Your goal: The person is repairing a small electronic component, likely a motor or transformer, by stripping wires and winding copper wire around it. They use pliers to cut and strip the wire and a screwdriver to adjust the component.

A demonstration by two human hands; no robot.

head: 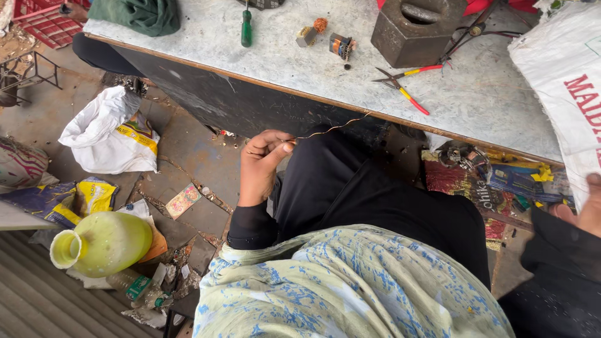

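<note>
My left hand point(261, 164) is below the table's front edge, fingers pinched on a thin copper wire point(332, 128) that runs up and to the right toward the tabletop point(294, 69). My right hand point(588, 209) shows only partly at the right edge, beside a white woven sack point(563, 69); what it holds is hidden. I wear black sleeves and a pale green and blue scarf.
On the tabletop lie red-and-yellow-handled pliers point(404, 87), a green screwdriver point(246, 28), a small wound coil point(341, 45), a heavy iron weight point(416, 28) and a green cloth point(141, 14). On the floor: a white bag point(106, 134), a yellow-green jug point(103, 244), scattered wrappers.
</note>
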